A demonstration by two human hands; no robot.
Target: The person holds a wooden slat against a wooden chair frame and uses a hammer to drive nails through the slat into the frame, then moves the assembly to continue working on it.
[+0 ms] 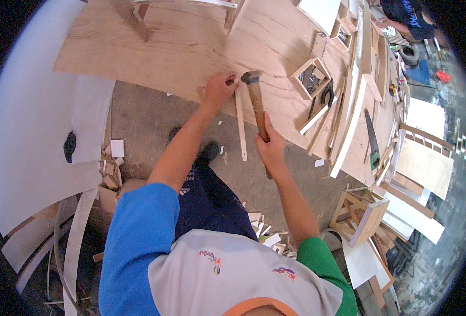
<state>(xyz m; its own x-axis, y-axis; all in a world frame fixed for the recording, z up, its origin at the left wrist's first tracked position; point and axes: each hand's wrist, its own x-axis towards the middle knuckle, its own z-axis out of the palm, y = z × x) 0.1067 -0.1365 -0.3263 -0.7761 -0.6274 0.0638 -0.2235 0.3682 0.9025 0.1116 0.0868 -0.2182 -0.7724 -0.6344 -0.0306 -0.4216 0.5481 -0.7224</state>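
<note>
My left hand (221, 90) is at the near edge of the plywood sheet (190, 58), its fingers closed at the far end of a narrow wooden strip (241, 124). That strip juts over the edge toward me. Whether the fingertips also pinch something small, such as a nail, I cannot make out. Wrapped round the wooden handle of a hammer (257, 102) is my right hand (271, 145). The hammer's dark metal head is raised just right of my left fingertips, apart from them.
Right of the hammer lie an open wooden box of nails (311, 79), black-handled pliers (327, 94) and long wooden strips (353, 116). A green-handled handsaw (371, 139) lies farther right. A wooden frame (356, 216) stands below. Another person (409, 18) is at the far right.
</note>
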